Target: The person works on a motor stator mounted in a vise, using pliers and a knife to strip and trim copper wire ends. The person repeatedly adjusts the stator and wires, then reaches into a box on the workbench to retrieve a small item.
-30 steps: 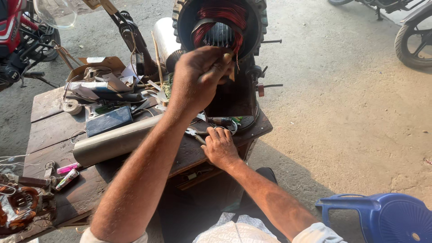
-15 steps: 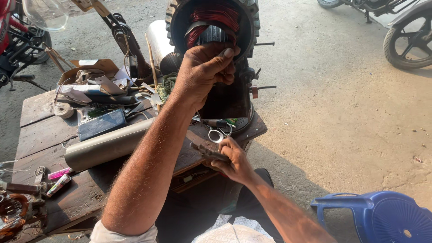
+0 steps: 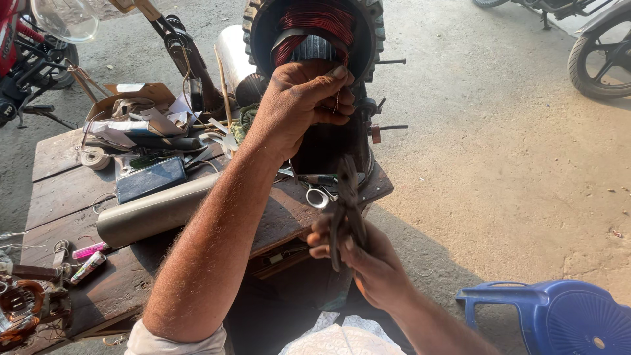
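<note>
Right hand (image 3: 368, 263): nearest, off the worktop's (image 3: 66, 197) near edge, fingers clenched round the handles of dark pliers (image 3: 346, 204), nose upward. Stiff steel, moderately heavy by the look; best held by the handles.

Left hand (image 3: 299, 105): raised at the motor stator (image 3: 315, 79), fingers pinched on what looks like a thin wire strand at the opening of the housing.

Motor stator: upright at the worktop's far right corner, red copper windings in a dark ribbed housing. Probably heavy and rigid; windings likely delicate, so grip the housing.

Worktop, left part: grey tube (image 3: 154, 210), tape roll (image 3: 95, 158), paper scraps. Scissors (image 3: 319, 196) at the stator's foot.

Blue plastic stool (image 3: 559, 319): on the ground, right.
</note>
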